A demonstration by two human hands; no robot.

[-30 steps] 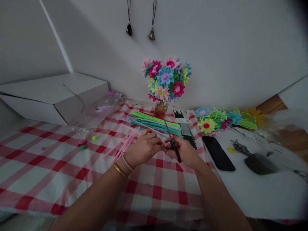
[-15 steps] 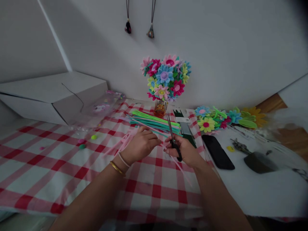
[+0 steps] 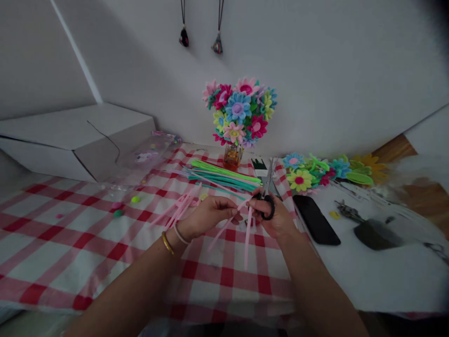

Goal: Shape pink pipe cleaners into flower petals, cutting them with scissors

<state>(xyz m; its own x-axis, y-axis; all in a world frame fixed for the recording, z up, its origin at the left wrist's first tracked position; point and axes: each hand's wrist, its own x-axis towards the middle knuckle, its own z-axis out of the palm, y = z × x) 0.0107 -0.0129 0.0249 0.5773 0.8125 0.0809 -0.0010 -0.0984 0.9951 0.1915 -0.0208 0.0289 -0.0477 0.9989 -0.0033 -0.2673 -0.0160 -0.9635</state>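
Between my two hands is a pink pipe cleaner [image 3: 247, 243], bent over so that both its ends hang down. My left hand [image 3: 210, 216] is closed, pinching it between thumb and fingers. My right hand [image 3: 278, 219] grips black-handled scissors [image 3: 268, 187], blades pointing up and away, while its thumb and fingertips also pinch the bend of the pipe cleaner. Several pink pipe cleaners [image 3: 179, 209] lie just left of my left hand. Beyond the hands rests a bundle of green and teal pipe cleaners [image 3: 224, 176].
A glass vase [image 3: 232, 158] of fuzzy flowers [image 3: 239, 112] stands against the wall. Left are a white box [image 3: 112, 135], a clear plastic bag [image 3: 140, 159] and small pompoms [image 3: 118, 213]. To the right lie a black phone [image 3: 315, 220], keys [image 3: 349, 211] and more fuzzy flowers [image 3: 300, 180].
The pink pipe cleaner went from one straight strand to a bent one with two hanging ends. The left hand turned and lowered slightly; the scissors swung to tilt right.
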